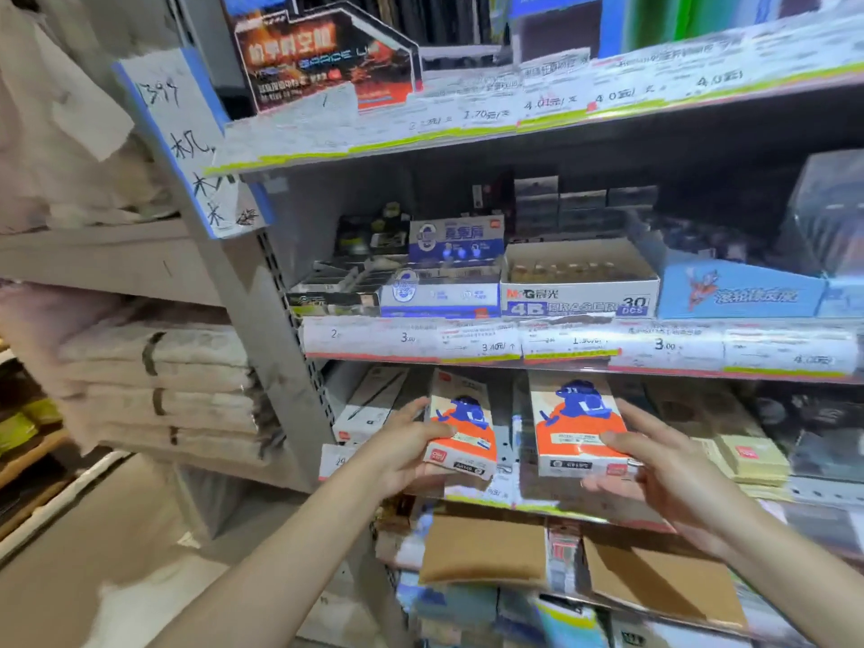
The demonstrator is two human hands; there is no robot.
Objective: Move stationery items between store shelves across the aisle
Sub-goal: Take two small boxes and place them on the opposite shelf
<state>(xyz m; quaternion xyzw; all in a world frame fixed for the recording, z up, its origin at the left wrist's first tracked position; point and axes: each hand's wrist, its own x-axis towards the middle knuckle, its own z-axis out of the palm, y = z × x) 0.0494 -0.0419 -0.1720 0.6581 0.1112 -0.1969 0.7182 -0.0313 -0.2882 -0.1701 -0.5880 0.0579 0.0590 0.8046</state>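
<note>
Two matching stationery boxes, cream and orange with a blue cartoon figure, are at the front of the lower shelf [551, 505]. My left hand [402, 449] grips the left box [463, 425] by its left side and underside. My right hand [654, 465] holds the right box [577, 420], thumb on its front face and fingers beneath. Both boxes are tilted with their far ends under the shelf above. Whether they rest on the shelf or are lifted off it I cannot tell.
The shelf above carries an open eraser carton [579, 292], blue boxes [444, 282] and a light-blue carton [738, 292]. Flat packs [743, 451] lie right of the held boxes. Brown cardboard boxes [481, 549] sit below. Stacked paper bundles [159, 381] fill the left rack beyond the grey upright [262, 320].
</note>
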